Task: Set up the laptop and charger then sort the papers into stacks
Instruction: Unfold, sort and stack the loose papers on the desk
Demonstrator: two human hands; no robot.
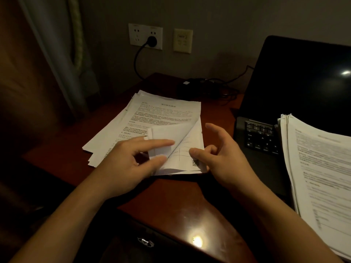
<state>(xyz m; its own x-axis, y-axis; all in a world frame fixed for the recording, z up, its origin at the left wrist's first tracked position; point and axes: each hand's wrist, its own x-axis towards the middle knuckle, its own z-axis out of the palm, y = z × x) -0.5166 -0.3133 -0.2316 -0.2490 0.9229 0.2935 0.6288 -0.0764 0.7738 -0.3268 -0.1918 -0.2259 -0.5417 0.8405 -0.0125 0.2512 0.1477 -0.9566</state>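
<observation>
— Firstly, items obscured or cut off?
— Open black laptop [303, 82]: screen dark, right side cut by the frame. Most of its keyboard is hidden under a thick stack of white printed papers [319, 158], itself cut off at the right edge, with blurred print. Black charger brick [190, 86] with tangled cable, at the far desk edge: dim, outlines hard to separate.
— Counts?
— Hands, two. Paper piles, two: the thick stack on the laptop, and a loose fanned pile of white printed papers [98, 149] on the reddish-brown wooden desk [171, 202], left of the laptop. Sheets per pile: cannot tell. Laptop, one. Charger brick, one. Round black plug [152, 41], one, seated in the white double wall socket [145, 36]. Beige wall plate [182, 40], one, just beside the socket.
— Paper relative to the fingers?
— Top sheet [167, 133] of the fanned pile: near right corner curled up and back over itself. Left hand [133, 158]: forefinger along the top of the curl, thumb beneath, pinching it; other fingers tucked below. Right hand [224, 158]: fingers apart, loosely bent, holding nothing. Its thumb tip is at the uncovered sheet below, beside a small printed square code; contact cannot be confirmed.
</observation>
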